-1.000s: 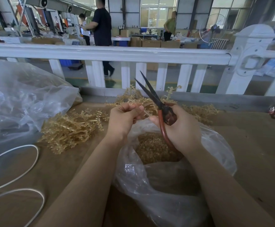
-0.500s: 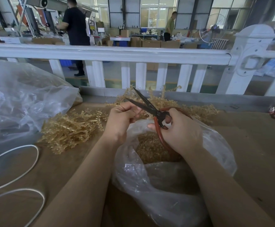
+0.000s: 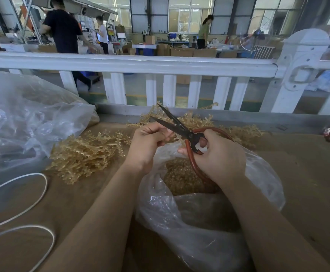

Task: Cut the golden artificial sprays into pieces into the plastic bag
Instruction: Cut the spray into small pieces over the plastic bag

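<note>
A pair of scissors (image 3: 181, 130) with dark blades and red-brown loop handles is gripped in the right hand (image 3: 219, 154), the fingers (image 3: 203, 142) being curled through and around the handles. The blades are parted and are pointed up and away toward the far edge of the desk (image 3: 307, 173). A pale stem of a golden spray (image 3: 176, 137) is pinched by the curled fingers of the left hand (image 3: 146, 144), and it is held just beside the blades near their pivot; whether the blades are touching it cannot be told. Both hands are held above the open mouth of a clear plastic bag (image 3: 199, 222), which is set at the middle of the near edge of the desk, between the forearms. Small golden cut pieces (image 3: 179, 177) are heaped inside the bag, directly under the hands.

A loose pile of uncut golden sprays (image 3: 87, 152) is spread on the brown desk to the left of the bag, and more sprays (image 3: 242, 132) are lying along the far edge behind the hands. A large crumpled clear bag (image 3: 28, 118) is piled at the left edge, and a white cord (image 3: 40, 195) is looped near the near-left corner. A white railing (image 3: 140, 63) is seen beyond the far edge, with people standing in the workshop behind it.
</note>
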{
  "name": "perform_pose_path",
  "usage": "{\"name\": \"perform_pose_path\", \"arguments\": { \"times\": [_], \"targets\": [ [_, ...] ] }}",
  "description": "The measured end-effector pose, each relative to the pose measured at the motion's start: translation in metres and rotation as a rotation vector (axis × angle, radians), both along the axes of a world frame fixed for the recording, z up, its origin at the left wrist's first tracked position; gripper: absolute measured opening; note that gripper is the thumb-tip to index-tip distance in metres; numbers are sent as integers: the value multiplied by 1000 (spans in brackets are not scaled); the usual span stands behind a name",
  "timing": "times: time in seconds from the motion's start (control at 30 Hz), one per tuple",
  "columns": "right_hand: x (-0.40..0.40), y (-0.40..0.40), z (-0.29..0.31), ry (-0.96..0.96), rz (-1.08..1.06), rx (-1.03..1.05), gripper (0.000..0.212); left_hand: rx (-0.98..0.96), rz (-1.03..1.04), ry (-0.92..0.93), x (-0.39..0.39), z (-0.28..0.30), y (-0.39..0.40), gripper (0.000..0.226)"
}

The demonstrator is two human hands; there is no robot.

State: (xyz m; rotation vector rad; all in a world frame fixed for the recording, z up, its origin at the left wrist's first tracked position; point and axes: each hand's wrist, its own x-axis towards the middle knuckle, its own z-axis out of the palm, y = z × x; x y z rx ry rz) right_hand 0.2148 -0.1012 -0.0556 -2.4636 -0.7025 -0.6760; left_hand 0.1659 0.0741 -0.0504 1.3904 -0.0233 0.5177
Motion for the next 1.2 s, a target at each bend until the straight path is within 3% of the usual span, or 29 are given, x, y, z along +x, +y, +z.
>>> {"name": "perform_pose_path", "arguments": {
  "times": [0.33,0.97,1.07,1.13,1.2],
  "targets": [
    [1,-1,-2,-19,5,2,67,-5,-35,-18,-3,2,0,14],
    [2,1,-5,28,21,42,71,139,-41,-44,-4,2,2,20],
    [2,0,-6,28,10,28,73,79,-18,-46,-2,2,1,5],
    [2,-1,-5,31,10,29,74,22,-3,-67,-1,3,2,22],
    [2,-2,-5,36,17,38,72,-19,6,-83,-2,5,4,19]
  ]
}}
